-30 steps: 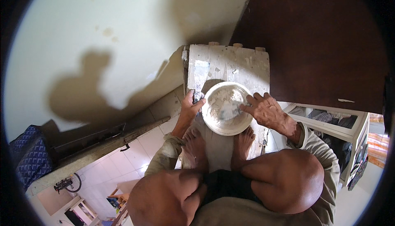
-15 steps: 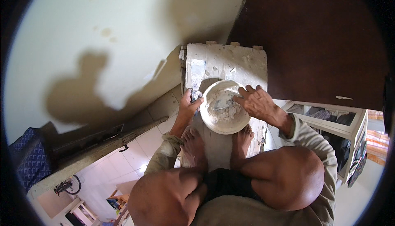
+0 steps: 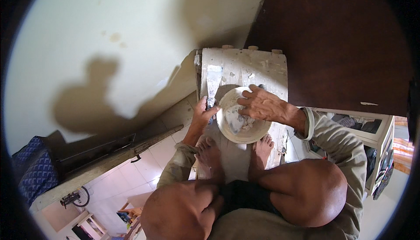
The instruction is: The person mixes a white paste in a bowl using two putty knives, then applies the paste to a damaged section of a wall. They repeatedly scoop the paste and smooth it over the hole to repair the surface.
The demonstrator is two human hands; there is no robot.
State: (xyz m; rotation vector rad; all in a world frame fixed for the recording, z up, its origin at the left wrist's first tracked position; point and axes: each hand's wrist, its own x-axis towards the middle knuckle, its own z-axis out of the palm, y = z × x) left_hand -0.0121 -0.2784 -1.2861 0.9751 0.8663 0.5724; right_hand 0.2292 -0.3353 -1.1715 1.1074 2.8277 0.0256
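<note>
On the worn plank platform (image 3: 267, 71) between my feet stands a round white bowl (image 3: 263, 131) with pale, lumpy plaster-like paste (image 3: 247, 124) inside. My left hand (image 3: 203, 118) is closed around the handle of a putty knife (image 3: 214, 79), its whitish blade pointing away from me; the thumb lies at the bowl's left rim. From the right, my right hand (image 3: 267, 104) reaches over the bowl, fingers closed on a scraper. The scraper's blade (image 3: 235, 123) lies in the paste, and a dark end, likely its handle, shows beyond the knuckles.
A pale wall (image 3: 144, 30) rises at the left, a dark brown panel (image 3: 332, 43) at the right. My bare feet (image 3: 209, 157) flank the bowl. Beside the platform, a white cabinet (image 3: 372, 135) stands at right; the tiled floor (image 3: 144, 165) lies lower at left, behind a wooden edge (image 3: 109, 165).
My right hand has moved left over the bowl, swinging the scraper's blade toward the near left side of the paste. The putty knife in my left hand now shows more of its length.
</note>
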